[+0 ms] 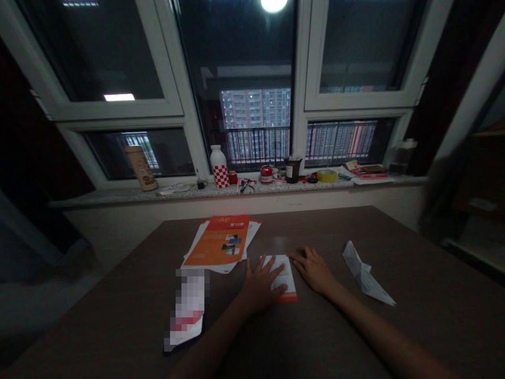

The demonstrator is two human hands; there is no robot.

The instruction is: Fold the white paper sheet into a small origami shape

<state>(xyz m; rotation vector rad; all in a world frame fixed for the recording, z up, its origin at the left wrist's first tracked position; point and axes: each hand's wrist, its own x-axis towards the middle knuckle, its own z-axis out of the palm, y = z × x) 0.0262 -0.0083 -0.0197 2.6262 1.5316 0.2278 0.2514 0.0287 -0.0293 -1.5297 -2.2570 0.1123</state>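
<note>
A folded sheet of paper (290, 280), white with printed text and an orange-red strip along its near edge, lies flat on the brown table. Across its left part rests my left hand (262, 281), palm down with the fingers spread. My right hand (313, 269) is at the paper's upper right corner, its fingertips on or just beside the edge. The right hand's fingers are stretched out and loosely bent, and nothing shows in them. Farther right lies a folded paper shape (365, 276) with pointed ends, apart from both hands.
An orange booklet (216, 247) tops some white sheets at the back left. Nearer, a phone-like object (189, 310) with a pixelated surface lies left of my forearm. Along the windowsill (177, 198) stand a checkered bottle (220, 167), a dark cup (292, 169) and yellow tape (326, 176).
</note>
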